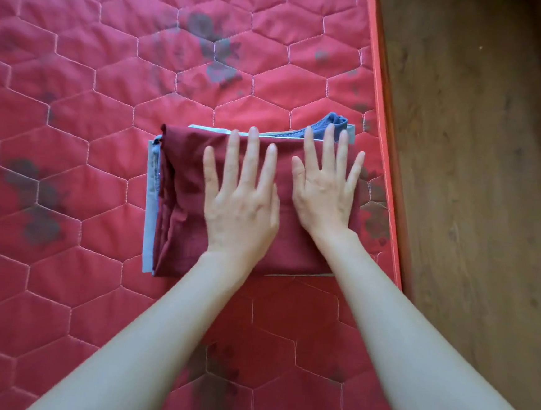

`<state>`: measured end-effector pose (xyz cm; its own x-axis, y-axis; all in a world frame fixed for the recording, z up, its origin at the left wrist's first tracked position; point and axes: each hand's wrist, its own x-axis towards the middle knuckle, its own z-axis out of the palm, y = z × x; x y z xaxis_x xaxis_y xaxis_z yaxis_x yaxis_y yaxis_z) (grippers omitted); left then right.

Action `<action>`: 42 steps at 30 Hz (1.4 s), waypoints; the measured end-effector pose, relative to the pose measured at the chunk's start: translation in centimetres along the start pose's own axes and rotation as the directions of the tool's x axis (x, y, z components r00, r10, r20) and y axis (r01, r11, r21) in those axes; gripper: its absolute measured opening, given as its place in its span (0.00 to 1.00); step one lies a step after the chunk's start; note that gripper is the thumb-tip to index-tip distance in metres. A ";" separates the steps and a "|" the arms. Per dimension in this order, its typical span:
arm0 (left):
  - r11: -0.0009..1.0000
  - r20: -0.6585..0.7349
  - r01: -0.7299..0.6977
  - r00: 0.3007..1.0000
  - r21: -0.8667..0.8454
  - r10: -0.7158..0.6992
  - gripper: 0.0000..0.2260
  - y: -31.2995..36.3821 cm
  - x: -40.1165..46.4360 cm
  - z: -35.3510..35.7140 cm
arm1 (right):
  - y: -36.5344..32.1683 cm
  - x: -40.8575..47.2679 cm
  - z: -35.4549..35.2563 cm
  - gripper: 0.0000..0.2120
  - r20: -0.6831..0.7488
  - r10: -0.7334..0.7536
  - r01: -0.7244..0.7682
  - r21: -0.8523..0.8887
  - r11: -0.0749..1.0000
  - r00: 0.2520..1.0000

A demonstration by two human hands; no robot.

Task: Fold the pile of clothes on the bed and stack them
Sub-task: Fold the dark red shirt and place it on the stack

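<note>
A folded dark red garment (185, 204) lies on top of a small stack near the right edge of the bed. Under it a light grey-blue folded piece (151, 195) shows along the left and far edges, and a blue denim piece (329, 122) pokes out at the far right corner. My left hand (242, 202) lies flat on the middle of the red garment with straight, spread fingers. My right hand (326, 193) presses flat on its right part, fingertips reaching the far edge over the denim.
The stack sits on a red quilted mattress (93, 94) with hexagon stitching and dark faded patches. The mattress's orange edge (381, 132) runs just right of the stack, with a brown wooden floor (477, 156) beyond it.
</note>
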<state>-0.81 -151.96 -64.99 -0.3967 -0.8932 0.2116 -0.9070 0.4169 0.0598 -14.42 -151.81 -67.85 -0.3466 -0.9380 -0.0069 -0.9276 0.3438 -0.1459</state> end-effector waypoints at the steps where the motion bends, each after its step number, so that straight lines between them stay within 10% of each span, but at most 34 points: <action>1: 0.999 0.009 -0.032 0.999 0.006 0.032 0.22 0.0 1.1 0.2 | -0.8 0.0 -0.1 0.25 -0.022 -0.037 0.037 0.012 0.999 0.999; 6: 0.997 0.234 0.065 0.970 0.040 -0.072 0.25 -4.8 2.4 2.9 | -2.7 -1.1 1.6 0.24 0.047 -0.145 0.144 0.033 0.989 0.988; 12: 0.975 0.226 0.209 0.956 -0.079 -0.187 0.25 -8.1 1.5 4.0 | 2.2 0.1 1.9 0.26 0.159 0.117 -0.145 0.177 0.973 0.980; 33: 0.947 0.248 0.155 0.965 -0.281 -0.084 0.31 -11.0 -1.1 4.0 | 3.7 -1.9 2.7 0.29 0.140 0.016 -0.070 0.385 0.920 0.990; 42: 0.677 0.410 0.415 0.894 -0.607 -0.181 0.37 -11.9 -2.4 3.7 | 6.1 -3.2 2.0 0.33 0.310 0.124 -0.288 0.567 0.772 0.943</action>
<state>10.40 -155.37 -69.87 -0.2490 -0.9428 -0.2217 -0.6931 0.0135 0.7207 -18.67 -146.79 -70.67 -0.3983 -0.8553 -0.3315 -0.5373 0.5104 -0.6714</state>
